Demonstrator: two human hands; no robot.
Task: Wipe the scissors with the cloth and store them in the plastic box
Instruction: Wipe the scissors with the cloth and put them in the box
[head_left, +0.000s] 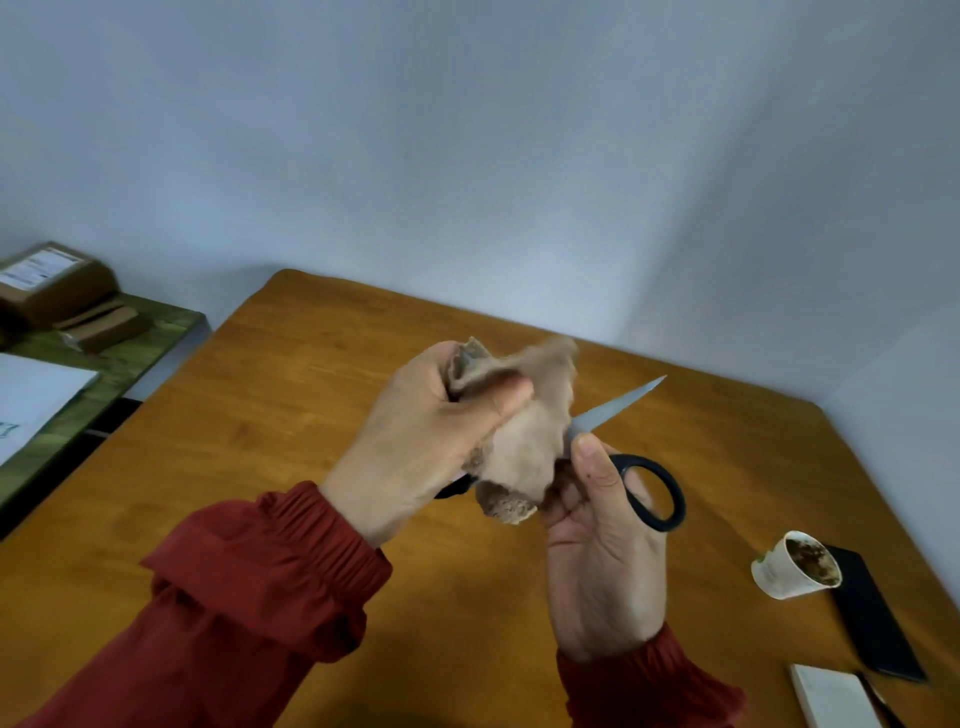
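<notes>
well, both hands are closed round their things above the wooden table (311, 467). the left hand (431, 441) grips the cloth (524, 447), a beige rag bunched up in its curled fingers, with the thumb pressed flat across the top fold. the cloth is wrapped over the middle of the scissors (649, 488), hiding the pivot and the base of the blades. the right hand (597, 561) holds the scissors by the handle end, its thumb upright against the shank just under the cloth and its other fingers curled in behind. one black handle loop juts out to the right of that hand, and a bit of the other black handle shows under the left hand. the steel blade tip sticks up and to the right, bare, out of the cloth. both wrists wear gathered red sleeves (270, 597). at the right side of the table a white paper cup (779, 571) sits tilted, its mouth turned this way, its inside coated with brown dregs. it is right against a flat black slab (872, 623); whether it leans on it i cannot tell. nearer the edge lies a white pad (831, 696).
</notes>
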